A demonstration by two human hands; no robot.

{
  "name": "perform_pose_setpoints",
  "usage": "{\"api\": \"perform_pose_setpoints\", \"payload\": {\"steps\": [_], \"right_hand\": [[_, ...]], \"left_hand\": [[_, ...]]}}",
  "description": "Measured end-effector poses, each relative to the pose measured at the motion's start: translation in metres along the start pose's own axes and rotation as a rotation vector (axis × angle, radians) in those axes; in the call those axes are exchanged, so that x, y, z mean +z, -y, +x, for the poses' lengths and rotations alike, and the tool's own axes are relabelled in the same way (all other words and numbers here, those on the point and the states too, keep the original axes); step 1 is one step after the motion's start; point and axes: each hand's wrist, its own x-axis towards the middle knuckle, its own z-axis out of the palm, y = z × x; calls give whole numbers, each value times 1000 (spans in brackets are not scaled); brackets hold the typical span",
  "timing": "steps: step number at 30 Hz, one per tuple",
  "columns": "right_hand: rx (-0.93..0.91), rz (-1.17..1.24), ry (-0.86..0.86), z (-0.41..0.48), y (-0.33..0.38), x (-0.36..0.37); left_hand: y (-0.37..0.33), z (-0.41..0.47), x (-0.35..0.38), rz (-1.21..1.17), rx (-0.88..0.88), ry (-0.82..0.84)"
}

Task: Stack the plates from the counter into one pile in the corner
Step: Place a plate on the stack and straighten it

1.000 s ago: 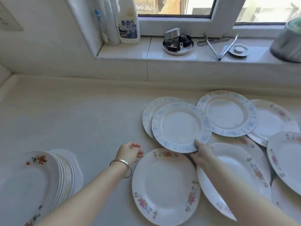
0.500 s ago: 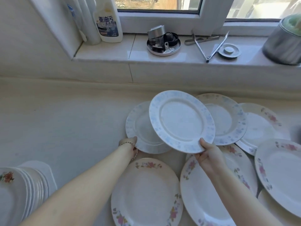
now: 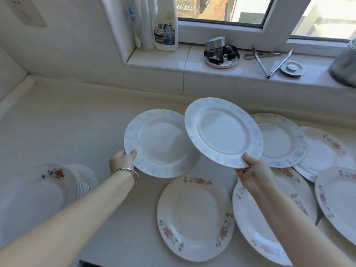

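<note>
My right hand (image 3: 254, 174) grips the near rim of a blue-rimmed plate (image 3: 223, 132) and holds it tilted above the counter. My left hand (image 3: 122, 160) grips the left rim of a second blue-rimmed plate (image 3: 159, 143), which looks slightly raised. A third blue-rimmed plate (image 3: 279, 139) lies behind the lifted one. Several flower-patterned plates lie spread on the counter (image 3: 77, 124), among them one (image 3: 194, 218) near the front and one (image 3: 269, 218) under my right forearm. A pile of flowered plates (image 3: 38, 193) stands at the left.
The window sill (image 3: 173, 60) behind the counter carries a cleaner bottle (image 3: 166, 29), a round metal dish (image 3: 221, 54) with small parts, metal tongs (image 3: 269, 62), a sink strainer (image 3: 292, 68) and a metal pot (image 3: 344, 68) at the right edge.
My right hand has lifted the blue-rimmed plate higher off the one beneath it. My left hand has reached forward and taken hold of the rim of that lower plate.
</note>
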Motion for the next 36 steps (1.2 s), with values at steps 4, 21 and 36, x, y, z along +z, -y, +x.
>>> {"api": "perform_pose_setpoints", "payload": {"steps": [4, 21, 36], "right_hand": [[39, -43, 110, -23, -33, 42], [201, -301, 297, -64, -198, 154], [154, -389, 276, -61, -218, 164]], "left_hand": [[-13, 4, -93, -87, 33, -23], [32, 28, -354, -197, -175, -143], [42, 69, -358, 615, -26, -71]]}}
